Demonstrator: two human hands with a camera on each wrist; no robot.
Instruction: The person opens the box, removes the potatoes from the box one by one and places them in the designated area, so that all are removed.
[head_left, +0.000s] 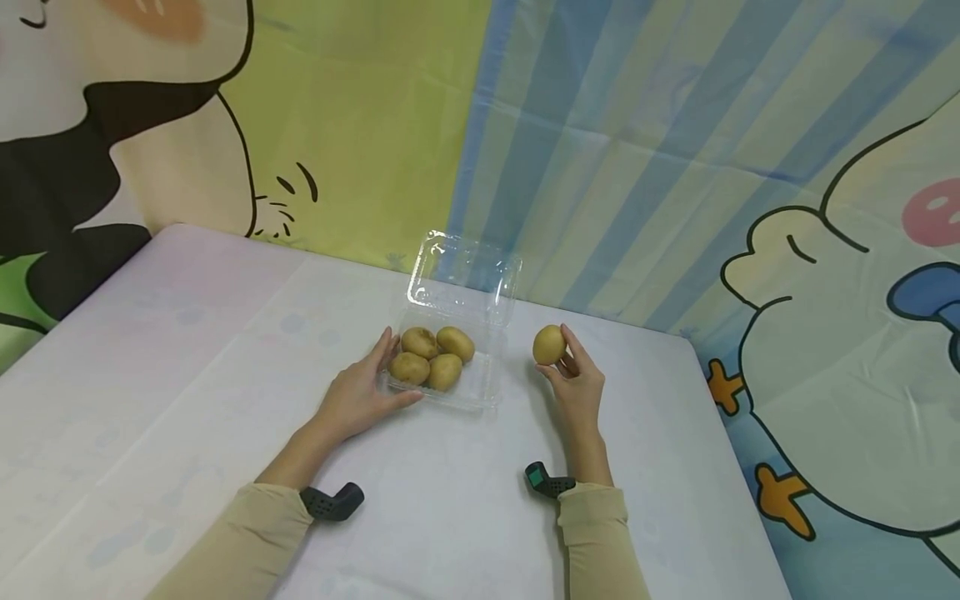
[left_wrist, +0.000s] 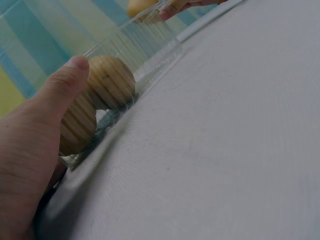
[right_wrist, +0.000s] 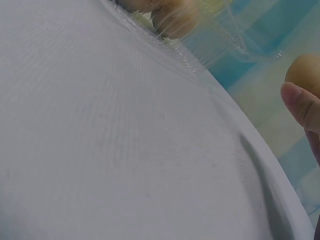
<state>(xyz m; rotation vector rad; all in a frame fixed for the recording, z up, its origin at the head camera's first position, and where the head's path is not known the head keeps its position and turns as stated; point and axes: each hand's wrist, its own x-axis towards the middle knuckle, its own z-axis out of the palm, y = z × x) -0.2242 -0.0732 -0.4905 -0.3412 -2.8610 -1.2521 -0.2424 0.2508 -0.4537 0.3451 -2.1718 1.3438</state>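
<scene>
A clear plastic clamshell box (head_left: 480,385) sits on the table with its lid (head_left: 465,279) raised at the back. Several potatoes (head_left: 445,372) lie in its base, mostly toward the left. My left hand (head_left: 356,398) holds the box at its front left corner, thumb along the front wall and fingers at the left side; in the left wrist view the thumb (left_wrist: 62,85) lies against the ribbed wall. To the right of the box, my right hand (head_left: 581,392) pinches one potato (head_left: 550,345) between thumb and fingers, above the table. The right wrist view shows only part of this potato (right_wrist: 305,74).
A white cloth covers the table (head_left: 450,500). Behind it hangs a printed backdrop (head_left: 600,167) with cartoon figures and blue stripes, close to the table's back edge. Dark devices (head_left: 333,502) are worn at both wrists.
</scene>
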